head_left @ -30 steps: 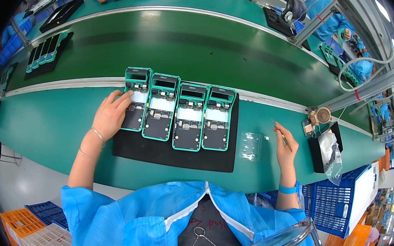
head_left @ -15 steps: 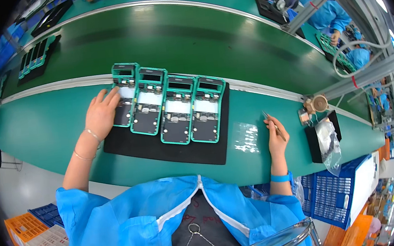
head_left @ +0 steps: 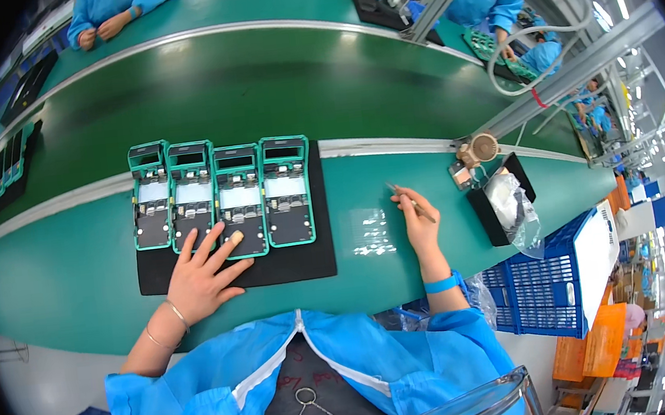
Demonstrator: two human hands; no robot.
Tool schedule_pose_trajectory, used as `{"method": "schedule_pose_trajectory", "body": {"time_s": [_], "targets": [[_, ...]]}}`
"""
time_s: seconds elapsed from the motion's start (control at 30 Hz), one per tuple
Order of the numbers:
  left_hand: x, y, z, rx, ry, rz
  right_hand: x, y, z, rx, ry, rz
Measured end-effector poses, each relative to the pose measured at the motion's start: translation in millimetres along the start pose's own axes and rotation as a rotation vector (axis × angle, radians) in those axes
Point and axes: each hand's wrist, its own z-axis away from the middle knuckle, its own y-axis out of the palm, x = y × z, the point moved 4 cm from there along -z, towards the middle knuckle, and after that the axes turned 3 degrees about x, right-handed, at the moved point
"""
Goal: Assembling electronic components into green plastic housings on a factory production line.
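Several open phone-like housings with green rims (head_left: pixel 287 192), black lower parts and pale rectangular panels stand side by side on a black mat (head_left: pixel 290 269). My left hand (head_left: pixel 199 285) has its fingers spread over the lower ends of the two middle housings and holds nothing. On the right, my right hand (head_left: pixel 422 226) grips slim tweezers (head_left: pixel 424 212), their tip pointing up and left. The tip is apart from the housings. Between mat and right hand lies a clear sheet (head_left: pixel 372 232) with shiny rows on the green bench.
A black box (head_left: pixel 489 219) with clear plastic bags stands right, beside a small round brown device (head_left: pixel 482 148). A metal rail (head_left: pixel 383 147) separates the bench from the dark green belt (head_left: pixel 255 86). A blue crate (head_left: pixel 539 283) sits right. Co-workers in blue (head_left: pixel 117 7) work across the belt.
The view has turned, so the bench looks shifted left. My left hand has moved from the leftmost housing to the lower ends of the middle ones. My right hand still holds the tweezers.
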Motion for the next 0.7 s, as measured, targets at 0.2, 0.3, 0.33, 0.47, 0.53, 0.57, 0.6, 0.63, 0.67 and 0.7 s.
{"method": "schedule_pose_trajectory", "body": {"time_s": [0.2,0.3,0.33,0.47,0.53,0.57,0.6,0.63,0.67,0.7], "targets": [[3.3,41.2,-4.6,-0.148,-0.137,-0.217,-23.6,-31.0,57.5,0.074,-0.11,0.045],[27.0,79.3,-14.5,-0.156,-0.376,-0.258,-51.8,-55.2,95.2,0.113,-0.088,-0.001],[25.6,89.0,-18.9,-0.162,-0.533,-0.333,-60.1,-63.7,106.7,0.132,-0.078,-0.011],[-7.7,127.4,-51.2,-0.317,-0.905,-0.215,-87.3,-112.9,144.4,0.123,-0.142,-0.036],[-17.3,126.8,-61.0,-0.325,-0.755,-0.203,-89.1,-99.3,119.3,0.145,-0.131,-0.045],[-44.5,132.0,-66.8,-0.304,-0.685,-0.185,-93.4,-103.6,119.4,0.148,-0.093,-0.055],[-64.3,131.8,-66.0,-0.327,-0.605,-0.148,-91.6,-103.8,116.0,0.124,-0.099,-0.055],[-83.7,136.1,-68.0,-0.331,-0.538,-0.077,-93.0,-107.4,113.8,0.132,-0.081,-0.083],[-104.8,136.2,-64.5,-0.347,-0.464,0.0,-94.3,-108.7,111.0,0.148,-0.061,-0.116],[-116.3,145.7,-59.1,-0.352,-0.411,0.019,-91.3,-108.5,106.3,0.137,-0.062,-0.115]]}}
